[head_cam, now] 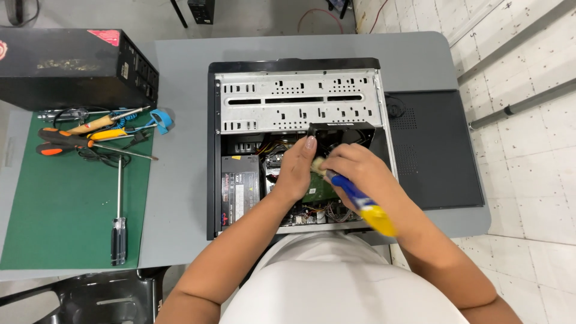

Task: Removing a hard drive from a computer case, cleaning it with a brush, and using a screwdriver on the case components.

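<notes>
The right hand (354,165) is closed around a screwdriver (360,204) with a blue and yellow handle; its tip goes down under the fingers and cannot be seen. The left hand (297,168) is just beside it, touching it, with fingers bent and pressed together, the thumb pointing up toward the black fan (342,132). What the left hand holds I cannot tell.

Both hands are inside the open computer case (211,150), which lies flat on the grey counter (180,90). Beyond the hands is the metal drive cage (300,99), close to the fingertips. Left of the left hand sits the power supply (240,189), with bunched cables between. Under the hands a green board (318,192) shows. Room inside the case is narrow.

Right of the right hand, the case's side panel (438,150) lies flat at the counter edge. Well to the left, a green mat (60,204) carries a long screwdriver (119,210) and other tools (90,135), next to a black box (72,66).
</notes>
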